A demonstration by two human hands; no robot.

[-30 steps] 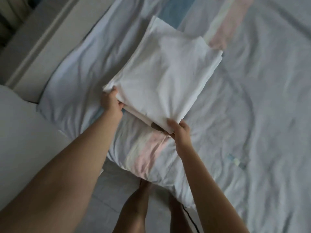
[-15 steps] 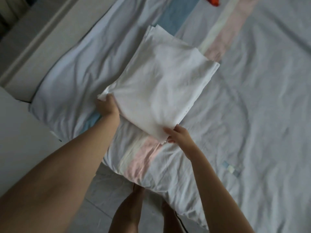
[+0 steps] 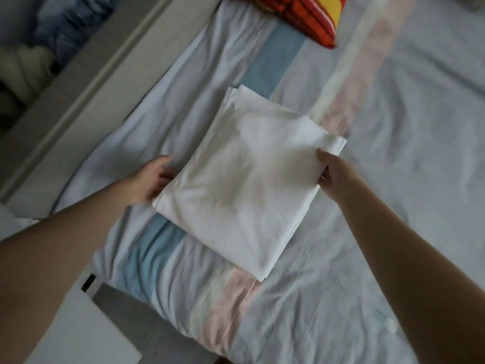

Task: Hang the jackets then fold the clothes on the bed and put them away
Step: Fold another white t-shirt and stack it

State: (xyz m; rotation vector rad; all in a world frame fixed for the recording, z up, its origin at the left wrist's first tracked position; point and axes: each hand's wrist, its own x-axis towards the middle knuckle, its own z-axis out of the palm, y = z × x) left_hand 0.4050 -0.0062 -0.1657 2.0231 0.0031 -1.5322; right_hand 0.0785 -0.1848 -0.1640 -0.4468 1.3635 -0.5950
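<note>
Shifting sideways, left hand [image 3: 153,177], right hand [image 3: 333,174] flank cloth [image 3: 244,185].

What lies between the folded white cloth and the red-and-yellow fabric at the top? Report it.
Head view: only bare striped bedsheet lies between the folded white cloth and the red-and-yellow fabric; nothing rests there.

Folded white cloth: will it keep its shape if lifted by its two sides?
Probably floppy: the layers look thin and creased, so the middle of the folded white cloth may sag between the left hand and right hand. Likely light. Stacked edges at the far corner could slip apart.
</note>
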